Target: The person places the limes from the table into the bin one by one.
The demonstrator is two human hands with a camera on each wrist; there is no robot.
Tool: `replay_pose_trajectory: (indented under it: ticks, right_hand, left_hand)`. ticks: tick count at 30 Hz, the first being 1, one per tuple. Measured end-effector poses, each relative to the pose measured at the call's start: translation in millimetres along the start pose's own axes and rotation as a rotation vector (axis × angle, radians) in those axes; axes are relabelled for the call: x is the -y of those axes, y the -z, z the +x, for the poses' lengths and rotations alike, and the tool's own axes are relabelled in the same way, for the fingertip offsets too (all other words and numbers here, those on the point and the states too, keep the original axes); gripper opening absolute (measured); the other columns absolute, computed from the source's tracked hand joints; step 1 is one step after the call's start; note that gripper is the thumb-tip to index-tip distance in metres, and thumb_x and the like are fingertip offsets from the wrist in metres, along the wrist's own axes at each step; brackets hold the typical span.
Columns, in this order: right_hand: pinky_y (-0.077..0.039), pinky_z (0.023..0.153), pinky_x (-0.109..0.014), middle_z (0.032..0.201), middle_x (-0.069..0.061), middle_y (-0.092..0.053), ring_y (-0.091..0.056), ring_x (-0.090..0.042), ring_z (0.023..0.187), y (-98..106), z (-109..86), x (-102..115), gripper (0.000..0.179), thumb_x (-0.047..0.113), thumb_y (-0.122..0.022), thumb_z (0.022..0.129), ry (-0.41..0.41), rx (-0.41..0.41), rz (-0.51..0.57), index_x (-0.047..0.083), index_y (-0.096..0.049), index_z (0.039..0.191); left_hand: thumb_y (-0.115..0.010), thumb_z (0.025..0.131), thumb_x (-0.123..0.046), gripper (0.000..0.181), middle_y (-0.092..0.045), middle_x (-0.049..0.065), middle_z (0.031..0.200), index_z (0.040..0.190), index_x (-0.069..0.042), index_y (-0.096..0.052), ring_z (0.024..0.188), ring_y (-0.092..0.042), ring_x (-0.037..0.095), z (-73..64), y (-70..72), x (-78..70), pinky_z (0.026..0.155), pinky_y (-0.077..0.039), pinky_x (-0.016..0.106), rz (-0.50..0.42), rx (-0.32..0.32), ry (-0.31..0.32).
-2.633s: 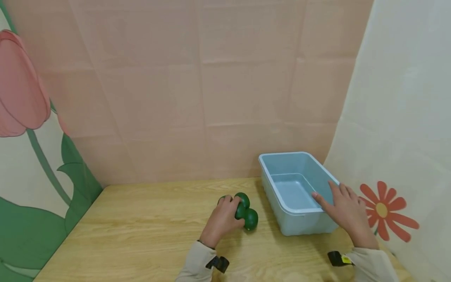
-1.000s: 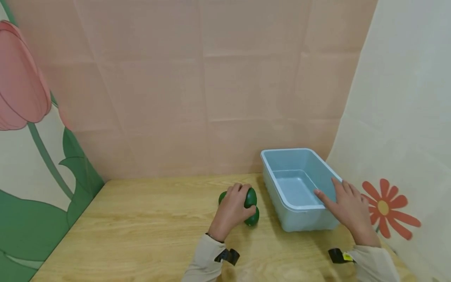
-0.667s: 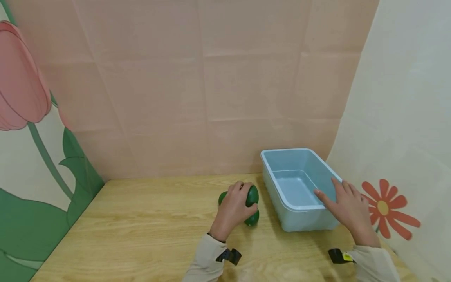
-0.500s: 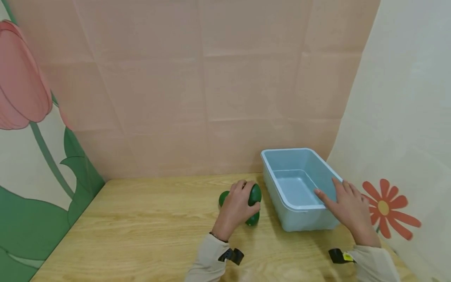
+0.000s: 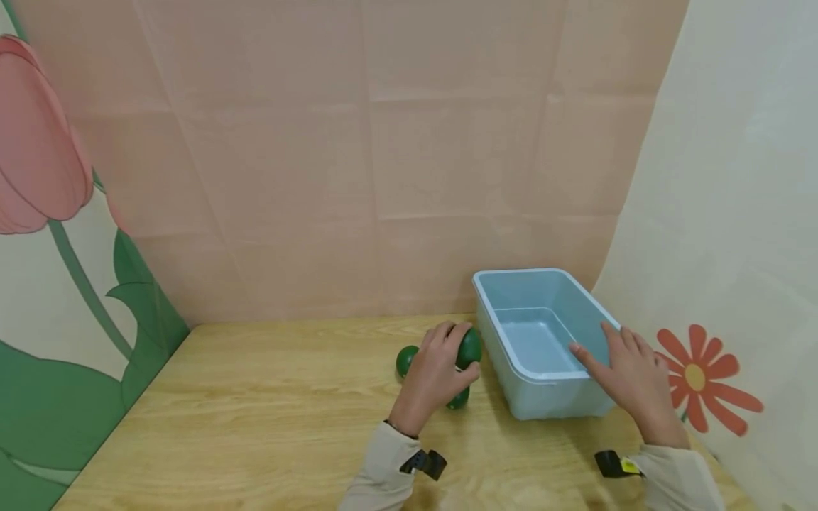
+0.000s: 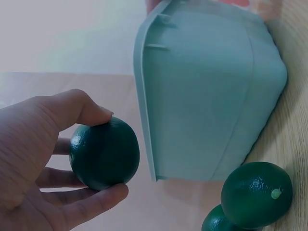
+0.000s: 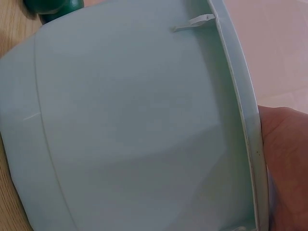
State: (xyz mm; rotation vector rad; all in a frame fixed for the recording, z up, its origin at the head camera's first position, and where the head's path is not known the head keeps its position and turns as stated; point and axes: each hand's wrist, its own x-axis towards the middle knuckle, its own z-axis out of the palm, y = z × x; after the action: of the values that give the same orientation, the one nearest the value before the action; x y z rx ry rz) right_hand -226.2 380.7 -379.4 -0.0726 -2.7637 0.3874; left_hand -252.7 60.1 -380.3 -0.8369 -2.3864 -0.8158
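My left hand (image 5: 437, 369) pinches a dark green, glossy lime (image 6: 105, 153) between thumb and fingertips, raised above the table beside the blue tub. Two more limes lie below it: one lime (image 5: 406, 360) shows left of the hand, the other lime (image 5: 458, 398) partly behind the thumb side. In the left wrist view a lower lime (image 6: 257, 195) shows a pale stem spot. The blue plastic tub (image 5: 520, 397) stands to the right with nothing seen inside. My right hand (image 5: 633, 380) rests on its right-front rim, fingers fairly straight and thumb spread over the opening.
Everything stands on a wooden table (image 5: 255, 411). A plain pinkish cloth (image 5: 307, 177) hangs behind it. Flower-printed sheets (image 5: 722, 213) close in the sides, the right one close beside the tub.
My left hand has lifted one lime up from the group and moved it right toward the tub, uncovering the lime on the left. The right hand stays at the rim.
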Motion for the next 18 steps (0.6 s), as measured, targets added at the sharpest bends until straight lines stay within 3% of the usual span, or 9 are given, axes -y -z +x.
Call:
replay_pose_trajectory:
  ticks: [9, 18]
  right_hand:
    - [-0.024, 0.09, -0.078, 0.143, -0.045, -0.03, -0.026, -0.063, 0.128, -0.2, 0.0, 2.6, 0.091, 0.062, -0.046, 0.098, 0.006, -0.005, 0.006, -0.011, -0.031, 0.149]
    - [-0.023, 0.09, -0.079, 0.143, -0.045, -0.029, -0.026, -0.063, 0.128, -1.3, 0.4, 2.0, 0.091, 0.063, -0.046, 0.098, 0.002, 0.013, 0.003, -0.011, -0.03, 0.149]
  left_hand:
    - [-0.072, 0.09, -0.025, 0.054, -0.058, 0.012, 0.131, 0.139, -0.009, -0.057, 0.116, -0.058, 0.026, 0.7, -0.9, -3.2, 0.083, -0.056, 0.032, 0.012, -0.059, -0.072]
    - [-0.071, 0.09, -0.024, 0.054, -0.057, 0.014, 0.135, 0.141, -0.01, -0.056, 0.117, -0.059, 0.027, 1.5, -2.7, -5.8, 0.083, -0.056, 0.032, 0.001, -0.059, -0.085]
